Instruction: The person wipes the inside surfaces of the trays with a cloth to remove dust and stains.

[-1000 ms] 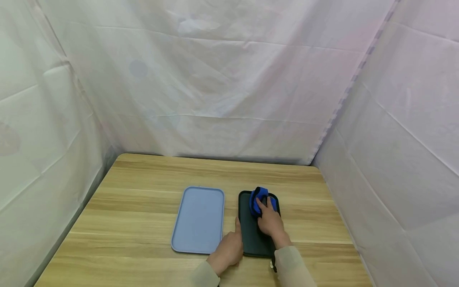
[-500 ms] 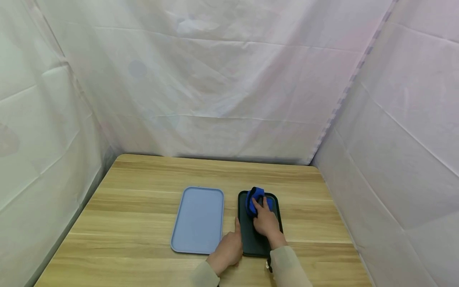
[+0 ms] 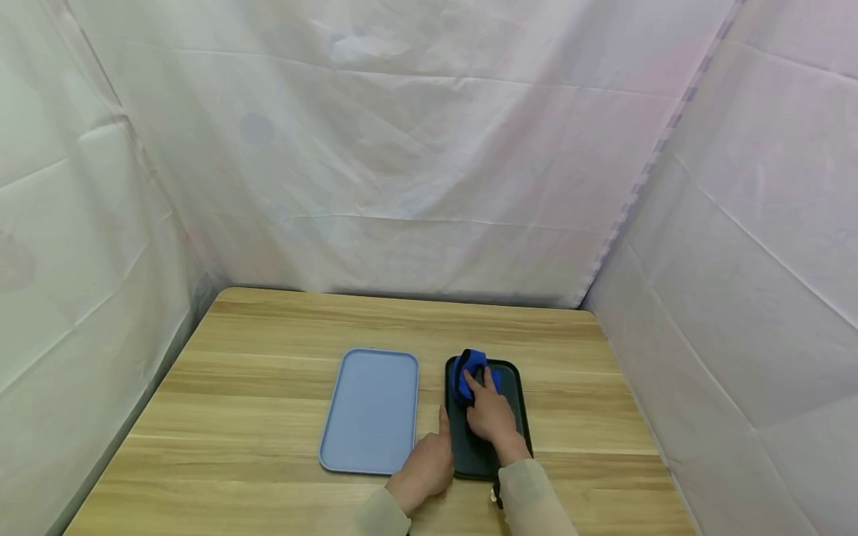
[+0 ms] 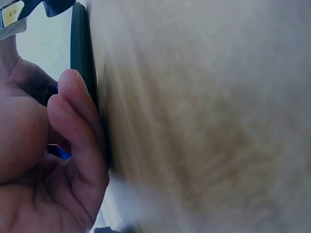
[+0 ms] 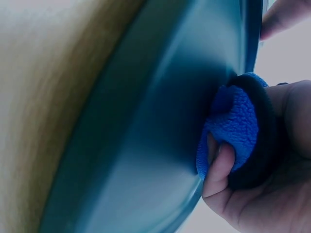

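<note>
A blue cloth (image 3: 473,362) with black edging lies bunched on the dark green tray (image 3: 477,458). My right hand (image 3: 492,415) holds it near the tray's far left corner; in the right wrist view, curled fingers (image 5: 221,167) clasp the fuzzy blue cloth (image 5: 238,119) against the tray floor (image 5: 150,150). At the tray's left edge my left hand (image 3: 429,461) rests, one finger stretched along the rim. In the left wrist view, that hand's other fingers (image 4: 77,121) are loosely bent, close to the tabletop and the tray's side (image 4: 81,46).
A light blue tray (image 3: 371,409) lies left of the dark one, a narrow gap between them. Both are on a wood-grain table (image 3: 255,417). Pale fabric sheets (image 3: 415,164) hang behind and on both sides.
The right hand has slid the blue cloth leftward across the dark tray, from its right part to its left edge. The left hand and both trays stay nearly where they were.
</note>
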`<state>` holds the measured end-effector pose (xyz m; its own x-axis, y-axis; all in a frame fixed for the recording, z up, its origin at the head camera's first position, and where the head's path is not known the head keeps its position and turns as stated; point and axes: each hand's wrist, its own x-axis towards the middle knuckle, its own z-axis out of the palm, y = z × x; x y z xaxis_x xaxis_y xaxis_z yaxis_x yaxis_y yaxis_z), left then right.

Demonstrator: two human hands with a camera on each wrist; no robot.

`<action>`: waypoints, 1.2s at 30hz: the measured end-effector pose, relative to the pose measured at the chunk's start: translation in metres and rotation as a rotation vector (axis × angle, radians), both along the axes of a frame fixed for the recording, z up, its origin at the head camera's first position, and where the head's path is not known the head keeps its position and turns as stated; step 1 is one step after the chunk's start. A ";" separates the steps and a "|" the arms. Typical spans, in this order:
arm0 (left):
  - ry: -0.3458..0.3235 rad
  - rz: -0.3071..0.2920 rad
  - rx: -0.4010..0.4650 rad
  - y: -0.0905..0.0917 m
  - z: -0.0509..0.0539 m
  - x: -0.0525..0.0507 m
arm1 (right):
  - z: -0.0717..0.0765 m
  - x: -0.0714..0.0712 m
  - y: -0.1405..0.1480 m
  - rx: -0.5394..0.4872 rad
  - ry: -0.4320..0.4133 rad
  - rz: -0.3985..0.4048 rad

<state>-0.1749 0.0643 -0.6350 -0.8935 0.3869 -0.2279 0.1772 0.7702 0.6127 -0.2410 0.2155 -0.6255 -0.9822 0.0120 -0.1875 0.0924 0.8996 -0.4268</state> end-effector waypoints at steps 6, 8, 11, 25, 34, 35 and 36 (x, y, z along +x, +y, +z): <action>-0.030 0.003 -0.005 0.000 0.000 0.000 | 0.001 0.000 -0.004 0.006 -0.022 0.009; -0.039 0.009 0.000 0.001 -0.001 0.000 | 0.002 0.000 -0.004 0.006 -0.032 0.016; -0.048 0.014 0.017 0.001 -0.002 0.000 | 0.003 0.001 -0.003 0.006 -0.036 0.032; 0.006 0.001 0.026 0.001 -0.004 0.001 | 0.002 0.008 0.000 -0.025 -0.034 0.079; 0.020 -0.013 0.059 -0.002 -0.004 0.000 | -0.002 0.018 0.003 -0.057 -0.018 0.079; 0.021 -0.013 0.062 -0.002 -0.005 0.000 | -0.002 0.019 0.003 -0.056 -0.019 0.078; 0.024 -0.014 0.064 -0.002 -0.005 0.000 | -0.002 0.021 0.003 -0.056 -0.017 0.078</action>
